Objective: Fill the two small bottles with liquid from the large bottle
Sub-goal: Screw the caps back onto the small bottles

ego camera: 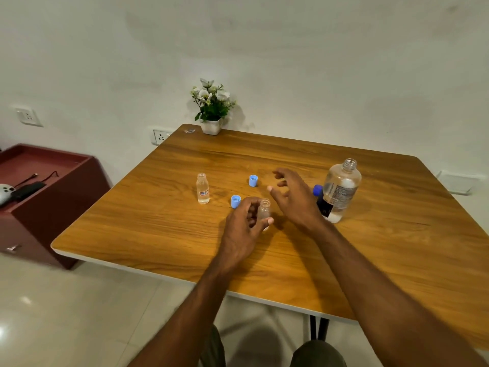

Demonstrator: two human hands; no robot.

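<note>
A large clear bottle (pixel 341 189) stands uncapped at the right of the wooden table (pixel 164 234), partly full of clear liquid, its dark blue cap (pixel 317 190) beside it. One small bottle (pixel 202 188) stands open at the left, filled with clear liquid. My left hand (pixel 243 231) grips the second small bottle (pixel 264 211), which is upright and open; I cannot tell its level. My right hand (pixel 293 197) hovers open just right of that bottle, fingers spread, holding nothing. Two light blue caps (pixel 235 201) (pixel 253 180) lie on the table near the small bottles.
A white pot of artificial flowers (pixel 211 107) stands at the table's far edge. A dark red cabinet (pixel 45 202) with a controller and cables sits to the left. My knees show under the near table edge.
</note>
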